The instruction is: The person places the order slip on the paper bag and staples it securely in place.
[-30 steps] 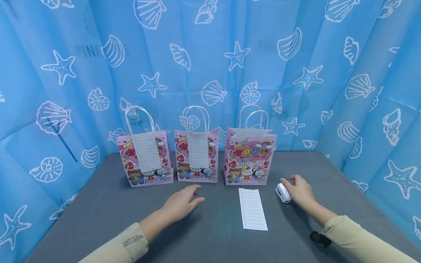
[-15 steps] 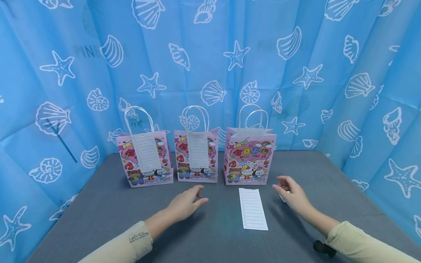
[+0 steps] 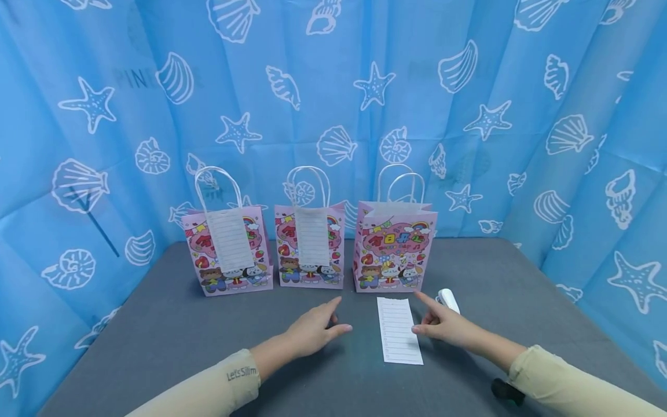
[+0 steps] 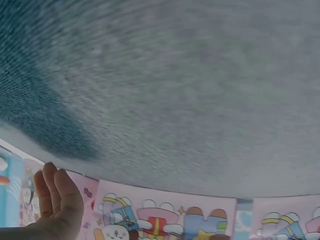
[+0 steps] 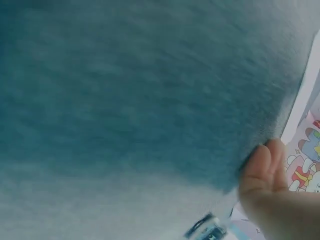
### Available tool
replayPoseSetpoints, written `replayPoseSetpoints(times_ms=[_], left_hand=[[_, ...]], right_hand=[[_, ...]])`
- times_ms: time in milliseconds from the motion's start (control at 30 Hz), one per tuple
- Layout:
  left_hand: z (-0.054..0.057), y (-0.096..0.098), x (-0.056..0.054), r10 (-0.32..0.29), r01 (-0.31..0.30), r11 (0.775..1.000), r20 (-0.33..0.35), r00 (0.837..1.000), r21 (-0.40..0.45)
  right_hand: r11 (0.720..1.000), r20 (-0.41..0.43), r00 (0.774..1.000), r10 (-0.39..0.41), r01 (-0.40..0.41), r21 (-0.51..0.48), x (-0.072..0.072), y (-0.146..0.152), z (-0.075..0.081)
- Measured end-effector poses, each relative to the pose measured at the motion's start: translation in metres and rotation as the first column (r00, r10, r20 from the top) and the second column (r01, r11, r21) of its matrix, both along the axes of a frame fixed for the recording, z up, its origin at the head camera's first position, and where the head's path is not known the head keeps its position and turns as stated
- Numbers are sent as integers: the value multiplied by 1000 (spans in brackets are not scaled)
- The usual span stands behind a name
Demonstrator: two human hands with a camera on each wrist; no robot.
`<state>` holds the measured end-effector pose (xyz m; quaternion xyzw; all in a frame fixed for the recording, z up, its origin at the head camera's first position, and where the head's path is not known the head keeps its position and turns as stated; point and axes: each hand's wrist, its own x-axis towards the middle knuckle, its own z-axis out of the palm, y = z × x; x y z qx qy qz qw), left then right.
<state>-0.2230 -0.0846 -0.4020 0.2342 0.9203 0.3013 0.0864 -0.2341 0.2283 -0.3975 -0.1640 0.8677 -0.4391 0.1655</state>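
Note:
A lined white paper slip (image 3: pixel 397 339) lies flat on the grey table, in front of the right-hand pink gift bag (image 3: pixel 391 255). My right hand (image 3: pixel 448 329) reaches in from the right with its index finger extended, thumb tip overlapping the slip's right edge in the head view. Behind that hand is a small white stapler (image 3: pixel 449 299), partly covered by it and apart from its fingertips. To the slip's left, my left hand (image 3: pixel 312 331) hovers with thumb and index finger spread, holding nothing. In the left wrist view its fingers (image 4: pixel 67 192) appear before the bags' printed fronts.
Two more pink cartoon bags stand at left (image 3: pixel 263 255) and middle (image 3: pixel 285 249), each with a lined slip (image 3: pixel 231 240) hanging over its front. All have white handles. A blue shell-print curtain (image 3: pixel 333 87) surrounds the table (image 3: pixel 333 382). Something black (image 3: pixel 505 392) shows by the right cuff.
My right hand has left the stapler and moved left to the slip's edge, uncovering part of the stapler again. My left hand has shifted right toward the slip. The bags stay put.

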Motion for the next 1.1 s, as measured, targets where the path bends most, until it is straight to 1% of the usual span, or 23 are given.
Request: replayPoseSetpoints(times_ms=[67,167,367,533,667,733,800,933,1033,1100], left_hand=[[0,3,0,-7,7,1000,9,1000,-14],[0,8,1,-17,18,999,16,1000,-45],[-4,16,0,-27,29,996,21,999,-79],[-7,25,-10,-29,35,991,48,998,-128],[-9,33,-18,-14,28,982,78,997,-186],[-10,37,-21,-5,24,972,81,997,-232],[-11,42,-23,1,22,958,80,997,-286],[-12,53,-27,17,11,918,67,998,-397],[-12,64,-29,41,-12,888,53,998,-460],[-12,71,-29,54,-31,870,31,998,-493]], right_hand=[[999,40,999,21,-22,32,-2,-1,1],[997,72,997,18,-24,78,-5,-3,1],[991,78,997,-3,-8,133,-11,-10,2],[979,94,995,-43,23,205,-15,-12,3],[970,109,992,-71,43,240,-18,-12,4],[966,107,991,-76,47,255,-20,-12,3],[962,93,993,-76,48,269,-20,-13,2],[955,66,996,-67,45,293,-21,-15,0],[956,51,997,-62,45,291,-22,-16,-3],[956,31,998,-49,38,289,-22,-15,-4]])
